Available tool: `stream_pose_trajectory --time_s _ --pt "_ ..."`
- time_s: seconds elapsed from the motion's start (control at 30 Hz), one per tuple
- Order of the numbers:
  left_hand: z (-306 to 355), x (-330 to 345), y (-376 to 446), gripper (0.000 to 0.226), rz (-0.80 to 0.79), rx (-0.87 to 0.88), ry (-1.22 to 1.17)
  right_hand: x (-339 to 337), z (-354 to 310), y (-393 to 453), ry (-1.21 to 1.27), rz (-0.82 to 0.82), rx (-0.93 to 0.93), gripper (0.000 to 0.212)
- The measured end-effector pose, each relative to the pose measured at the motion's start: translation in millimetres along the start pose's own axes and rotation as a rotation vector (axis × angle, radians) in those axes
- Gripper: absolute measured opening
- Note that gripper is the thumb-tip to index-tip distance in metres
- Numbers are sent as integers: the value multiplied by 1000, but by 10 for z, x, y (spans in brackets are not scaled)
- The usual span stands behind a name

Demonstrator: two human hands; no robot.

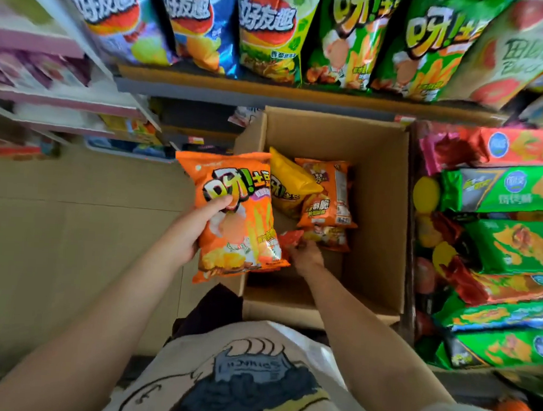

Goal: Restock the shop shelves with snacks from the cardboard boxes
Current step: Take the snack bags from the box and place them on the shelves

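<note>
Left hand (199, 223) grips an orange bag (237, 216) (light, crushable, slippery; take its edge); right hand (307, 255) pinches a red bag (290, 238) in the box (379, 193).

I logged an orange snack bag (237, 216) with yellow-green lettering. The cardboard box (379, 193) was plain brown; a yellow bag (289, 178) and an orange bag (328, 193) lay inside. Shelf bags (344, 38) were green. The shirt (247, 378) was cream with a black cartoon print.

Shop aisle. Shelf (270, 92) lined with upright snack bags (268, 30); stacked green packets (509, 245) at right; open cardboard box (376, 186) on floor.
</note>
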State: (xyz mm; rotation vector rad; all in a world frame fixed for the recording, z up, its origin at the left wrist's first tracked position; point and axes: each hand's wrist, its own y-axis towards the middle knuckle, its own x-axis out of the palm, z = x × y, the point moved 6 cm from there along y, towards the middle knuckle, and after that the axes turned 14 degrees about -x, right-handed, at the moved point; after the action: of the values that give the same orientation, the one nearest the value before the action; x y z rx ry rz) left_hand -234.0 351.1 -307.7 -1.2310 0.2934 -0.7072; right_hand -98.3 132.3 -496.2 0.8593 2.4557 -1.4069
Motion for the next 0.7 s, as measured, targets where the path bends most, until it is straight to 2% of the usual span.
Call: stream_pose_trajectory --time_s 0.1,0.17,0.23,0.33,0.43,0.53,0.63,0.7 --pt "55 -25 56 63 -12 -5 60 -31 -312 -237 120 73 65 56" --pt "70 -40 97 61 -2 -2 70 43 -333 -269 187 27 82 53" --pt "85 -27 105 58 2 12 55 69 -273 -240 149 5 100 52" --pt "83 41 92 48 -23 28 7 -69 -199 -273 -29 52 98 37" --pt "178 41 30 41 24 105 -55 -438 -335 -453 157 173 27 27" --pt "397 -54 -68 54 60 214 -165 -952 -660 -744 374 230 -125 20" --pt "778 -113 -315 70 61 359 -252 -1586 -1096 -1088 485 336 -248 9" --pt "1074 -127 -547 55 129 485 -286 -2028 -1478 -1338 485 453 -328 16"
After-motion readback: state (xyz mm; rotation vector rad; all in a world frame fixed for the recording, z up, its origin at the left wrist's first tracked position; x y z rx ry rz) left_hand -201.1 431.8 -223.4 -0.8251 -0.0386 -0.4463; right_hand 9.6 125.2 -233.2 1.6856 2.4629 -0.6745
